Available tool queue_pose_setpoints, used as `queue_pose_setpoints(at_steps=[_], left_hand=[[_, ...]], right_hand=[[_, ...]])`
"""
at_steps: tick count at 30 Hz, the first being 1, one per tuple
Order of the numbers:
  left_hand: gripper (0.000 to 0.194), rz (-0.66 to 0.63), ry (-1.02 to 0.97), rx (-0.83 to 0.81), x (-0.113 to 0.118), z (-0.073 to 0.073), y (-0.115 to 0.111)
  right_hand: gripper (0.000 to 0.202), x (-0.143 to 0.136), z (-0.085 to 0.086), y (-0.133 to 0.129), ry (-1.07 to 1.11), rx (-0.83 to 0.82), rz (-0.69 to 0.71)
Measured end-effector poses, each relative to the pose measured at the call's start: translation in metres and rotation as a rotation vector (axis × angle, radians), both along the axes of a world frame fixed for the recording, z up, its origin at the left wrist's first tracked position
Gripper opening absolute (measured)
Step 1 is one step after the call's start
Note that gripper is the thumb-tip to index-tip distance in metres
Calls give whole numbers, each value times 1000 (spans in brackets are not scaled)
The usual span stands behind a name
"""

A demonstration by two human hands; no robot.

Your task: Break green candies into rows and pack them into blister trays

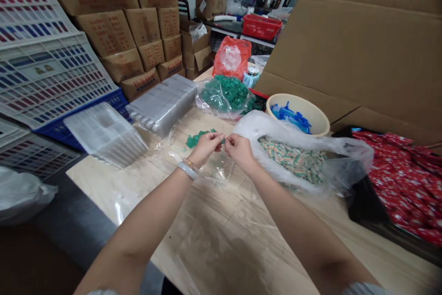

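My left hand (208, 147) and my right hand (239, 148) meet over the middle of the table, fingertips pinched close together. A trace of green shows between them, too small to name. Just behind my left hand lies a small heap of green translucent plastic pieces (195, 139). Clear plastic film (221, 173) is spread on the wood under both hands. To the right of my right hand, an open clear bag holds many small striped pieces (293, 159) in green, orange and white. Farther back, another clear bag is full of green plastic pieces (229, 92).
Stacked clear plastic trays (162, 101) and more trays (107, 131) stand at the left table edge. A cream bowl (324, 118) holds blue pieces. Red printed packets (404, 180) fill a black tray at right. Cardboard boxes (113, 32), white crates (51, 69) and a red bag (232, 58) surround the table.
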State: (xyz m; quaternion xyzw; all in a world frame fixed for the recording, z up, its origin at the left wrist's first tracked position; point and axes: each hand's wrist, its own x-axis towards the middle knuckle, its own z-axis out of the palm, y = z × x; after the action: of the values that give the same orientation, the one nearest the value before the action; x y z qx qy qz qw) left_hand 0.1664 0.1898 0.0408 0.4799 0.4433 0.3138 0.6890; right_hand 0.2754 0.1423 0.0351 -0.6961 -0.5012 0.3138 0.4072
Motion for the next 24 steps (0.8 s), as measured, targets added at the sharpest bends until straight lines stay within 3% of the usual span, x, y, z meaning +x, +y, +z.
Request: queue_pose_setpoints(at_steps=[5, 9, 11, 14, 17, 21, 24], left_hand=[[9, -84, -92, -104, -8, 3, -15], [12, -157, 7, -36, -21, 7, -33], [15, -149, 35, -68, -27, 8, -41], [20, -80, -54, -266, -35, 8, -51], [16, -35, -142, -362, -43, 7, -58], [9, -29, -19, -247, -52, 6, -73], [15, 9, 100, -163, -57, 7, -84]], right_hand=[[17, -9, -3, -20, -115, 84, -60], [16, -19, 2, -40, -231, 57, -65], [17, -28, 5, -51, -410, 49, -9], [23, -40, 7, -65, -698, 81, 145], [29, -46, 8, -74, -839, 115, 253], [26, -49, 4, -86, -838, 122, 323], [24, -51, -4, -96, -681, 170, 264]])
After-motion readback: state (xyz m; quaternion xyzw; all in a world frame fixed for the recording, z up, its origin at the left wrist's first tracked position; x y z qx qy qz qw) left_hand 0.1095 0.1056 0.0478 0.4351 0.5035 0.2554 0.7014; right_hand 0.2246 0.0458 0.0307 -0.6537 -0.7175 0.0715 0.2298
